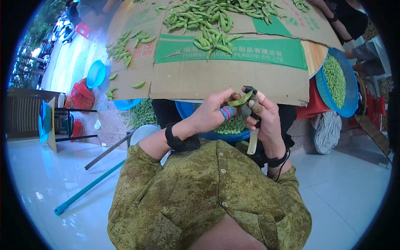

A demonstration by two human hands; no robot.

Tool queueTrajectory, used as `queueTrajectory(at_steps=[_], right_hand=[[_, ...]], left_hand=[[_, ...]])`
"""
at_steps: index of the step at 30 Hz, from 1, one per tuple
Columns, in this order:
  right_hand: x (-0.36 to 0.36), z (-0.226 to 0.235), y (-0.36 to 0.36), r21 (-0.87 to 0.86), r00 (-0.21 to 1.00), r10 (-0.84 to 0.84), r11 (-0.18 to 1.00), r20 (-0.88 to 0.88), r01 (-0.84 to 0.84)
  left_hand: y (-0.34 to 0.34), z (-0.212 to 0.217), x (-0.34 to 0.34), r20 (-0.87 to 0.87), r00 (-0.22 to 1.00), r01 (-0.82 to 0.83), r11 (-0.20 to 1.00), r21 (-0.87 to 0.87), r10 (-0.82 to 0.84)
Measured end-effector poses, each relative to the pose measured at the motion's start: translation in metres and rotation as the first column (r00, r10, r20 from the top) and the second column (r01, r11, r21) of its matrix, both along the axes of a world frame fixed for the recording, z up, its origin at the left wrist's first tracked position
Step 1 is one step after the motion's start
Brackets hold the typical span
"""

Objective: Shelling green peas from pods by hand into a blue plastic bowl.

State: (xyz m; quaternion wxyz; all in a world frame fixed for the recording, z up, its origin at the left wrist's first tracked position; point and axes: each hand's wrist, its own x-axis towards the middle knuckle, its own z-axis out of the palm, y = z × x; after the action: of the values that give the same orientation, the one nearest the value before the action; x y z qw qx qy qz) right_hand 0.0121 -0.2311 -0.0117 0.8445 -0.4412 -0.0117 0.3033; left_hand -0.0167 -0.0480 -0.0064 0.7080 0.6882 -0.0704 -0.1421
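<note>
left hand point(213, 111): pinching one end of a green pod point(240, 100)
right hand point(263, 113): gripping a small knife point(253, 125) against the pod
pod: sitting between both hands, above a blue basin point(187, 114) of shelled beans point(231, 125)
worktop point(233, 79): carrying cardboard and a pod pile point(212, 18)

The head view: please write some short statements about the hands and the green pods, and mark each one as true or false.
1. Both hands hold one curved green bean pod. True.
2. The right hand is empty. False: it also grips a small tool with a pale handle.
3. The left hand wears a black wrist strap. True.
4. The flat brown cardboard sheet bears red tomatoes. False: loose green pods lie on it.
</note>
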Motion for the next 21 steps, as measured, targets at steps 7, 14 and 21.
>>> queueTrajectory(at_steps=[7,14,21], right_hand=[[-0.003,-0.008,-0.004,0.113,0.997,-0.013,0.993,-0.072,0.021],[-0.009,-0.018,0.011,0.031,0.995,-0.041,0.999,0.095,0.038],[0.009,-0.017,0.014,0.085,0.988,-0.124,0.990,0.096,0.116]], left_hand=[[-0.003,0.005,-0.011,0.259,0.964,-0.113,0.972,0.204,0.058],[0.033,0.015,-0.004,0.552,0.831,-0.383,0.791,0.477,0.070],[0.079,0.028,0.073,0.695,0.687,-0.603,0.366,0.709,-0.213]])
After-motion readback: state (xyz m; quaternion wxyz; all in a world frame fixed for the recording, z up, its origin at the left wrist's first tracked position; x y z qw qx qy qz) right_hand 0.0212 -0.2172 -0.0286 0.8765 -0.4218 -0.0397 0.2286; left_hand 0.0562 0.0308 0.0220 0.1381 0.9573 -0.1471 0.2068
